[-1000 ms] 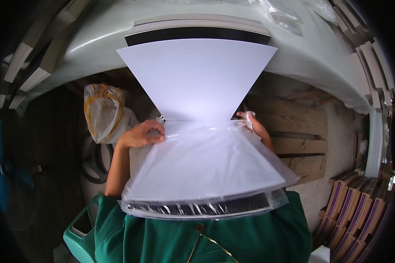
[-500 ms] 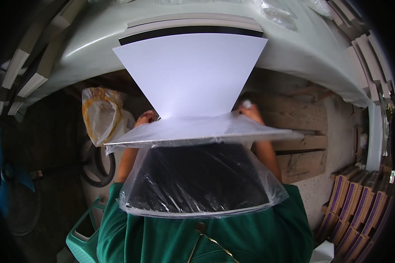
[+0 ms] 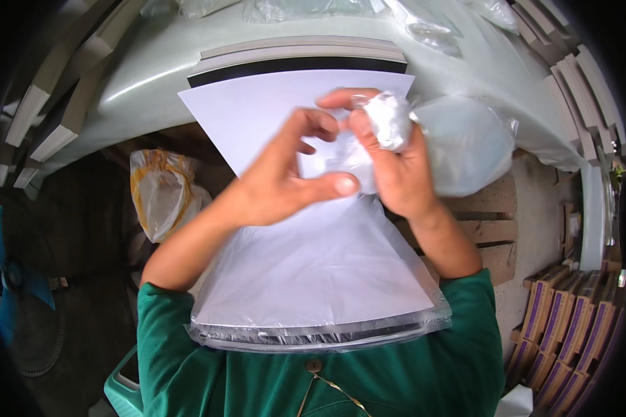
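Note:
A white sheet (image 3: 257, 111) lies over black and pale boards (image 3: 292, 59) at the table edge. Nearer my chest, a white panel in clear plastic film (image 3: 306, 278) rests on another wrapped panel, whose dark edge shows below it. My left hand (image 3: 282, 167) hovers over the sheet, fingers curved and apart, holding nothing I can see. My right hand (image 3: 400, 167) grips a crumpled wad of white plastic (image 3: 389, 121) beside it. Thin clear plastic hangs between the two hands. Just right of my right hand, a clear plastic bag (image 3: 466, 146) spreads out; whether it joins the wad I cannot tell.
Stacked boards stand at the left (image 3: 62, 125) and right (image 3: 577, 104) of the covered table (image 3: 146, 83). A tape-wrapped plastic bundle (image 3: 161, 191), a blue fan (image 3: 10, 274) and a green stool (image 3: 122, 379) are at left. Cartons (image 3: 560, 333) are piled at lower right, near wooden slats (image 3: 497, 236).
The film-covered white panel has come down onto the dark wrapped one. Both hands have risen from beside the sheet to above it, and a clear bag now shows by my right hand.

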`<move>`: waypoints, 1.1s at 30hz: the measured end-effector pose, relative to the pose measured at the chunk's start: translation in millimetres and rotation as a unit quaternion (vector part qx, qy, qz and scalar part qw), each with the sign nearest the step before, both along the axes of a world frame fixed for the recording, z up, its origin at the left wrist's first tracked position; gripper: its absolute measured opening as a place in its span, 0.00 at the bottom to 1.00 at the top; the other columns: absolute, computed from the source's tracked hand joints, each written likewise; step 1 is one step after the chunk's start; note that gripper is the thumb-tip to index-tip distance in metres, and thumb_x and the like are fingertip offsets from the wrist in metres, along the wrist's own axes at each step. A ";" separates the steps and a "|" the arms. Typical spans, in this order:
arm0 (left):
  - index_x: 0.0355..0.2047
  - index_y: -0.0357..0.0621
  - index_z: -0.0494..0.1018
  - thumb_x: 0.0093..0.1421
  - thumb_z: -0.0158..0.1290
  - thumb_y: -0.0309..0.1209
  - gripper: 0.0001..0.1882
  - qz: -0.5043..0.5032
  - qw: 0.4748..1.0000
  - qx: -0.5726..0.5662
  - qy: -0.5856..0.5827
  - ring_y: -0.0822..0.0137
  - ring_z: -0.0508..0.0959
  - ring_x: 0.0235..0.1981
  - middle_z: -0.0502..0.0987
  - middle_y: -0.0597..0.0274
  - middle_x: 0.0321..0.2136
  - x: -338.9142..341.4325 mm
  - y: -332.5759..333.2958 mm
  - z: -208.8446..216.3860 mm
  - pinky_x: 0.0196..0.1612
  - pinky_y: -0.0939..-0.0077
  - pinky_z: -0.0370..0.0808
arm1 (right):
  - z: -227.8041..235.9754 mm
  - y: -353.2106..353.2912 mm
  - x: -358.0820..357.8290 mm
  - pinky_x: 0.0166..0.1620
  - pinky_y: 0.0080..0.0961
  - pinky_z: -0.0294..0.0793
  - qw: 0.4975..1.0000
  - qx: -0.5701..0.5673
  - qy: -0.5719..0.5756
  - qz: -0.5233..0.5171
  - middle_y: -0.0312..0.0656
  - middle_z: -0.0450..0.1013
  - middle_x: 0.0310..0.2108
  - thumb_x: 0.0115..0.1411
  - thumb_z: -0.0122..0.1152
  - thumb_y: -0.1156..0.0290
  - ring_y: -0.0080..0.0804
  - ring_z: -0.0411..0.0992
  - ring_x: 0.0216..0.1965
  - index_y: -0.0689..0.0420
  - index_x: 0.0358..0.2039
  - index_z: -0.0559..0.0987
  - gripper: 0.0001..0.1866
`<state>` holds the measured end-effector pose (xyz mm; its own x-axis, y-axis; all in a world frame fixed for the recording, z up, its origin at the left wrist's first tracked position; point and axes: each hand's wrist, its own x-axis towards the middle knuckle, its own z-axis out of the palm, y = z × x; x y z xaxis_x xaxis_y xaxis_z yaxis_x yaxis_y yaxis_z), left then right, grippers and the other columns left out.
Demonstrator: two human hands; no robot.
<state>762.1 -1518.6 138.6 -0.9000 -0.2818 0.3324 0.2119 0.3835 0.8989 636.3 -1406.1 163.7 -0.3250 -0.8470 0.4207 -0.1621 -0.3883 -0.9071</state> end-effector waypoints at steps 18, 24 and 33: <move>0.24 0.35 0.70 0.56 0.51 0.30 0.09 0.217 0.966 0.142 -0.004 0.80 0.66 0.23 0.71 0.69 0.19 -1.8 1.5 -34.3 0.28 0.86 0.66 | -53.8 -11.6 -10.3 0.40 0.20 0.68 0.935 0.104 -0.336 0.055 0.36 0.71 0.33 0.50 0.60 0.75 0.21 0.68 0.36 0.60 0.38 0.72 0.13; 0.25 0.37 0.72 0.58 0.50 0.33 0.11 0.195 0.969 0.148 0.015 0.82 0.65 0.22 0.72 0.72 0.20 8.2 -7.2 -35.8 0.28 0.88 0.64 | -65.8 -19.6 -6.4 0.38 0.18 0.66 0.950 0.059 -0.308 -0.009 0.33 0.70 0.31 0.51 0.61 0.73 0.19 0.67 0.34 0.58 0.35 0.72 0.11; 0.26 0.35 0.73 0.58 0.49 0.35 0.14 0.182 0.975 0.126 -0.026 0.82 0.65 0.22 0.72 0.69 0.19 7.2 -8.0 -33.2 0.26 0.87 0.64 | -62.8 -16.3 -7.3 0.36 0.19 0.66 0.922 0.064 -0.381 0.033 0.32 0.68 0.28 0.52 0.60 0.69 0.20 0.66 0.31 0.58 0.33 0.71 0.10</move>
<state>769.4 -1526.7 105.4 -0.7392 -0.6521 0.1684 0.0548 0.1910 0.9801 629.0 -1422.4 100.9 -0.4314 -0.9021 -0.0135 0.5615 -0.2567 -0.7867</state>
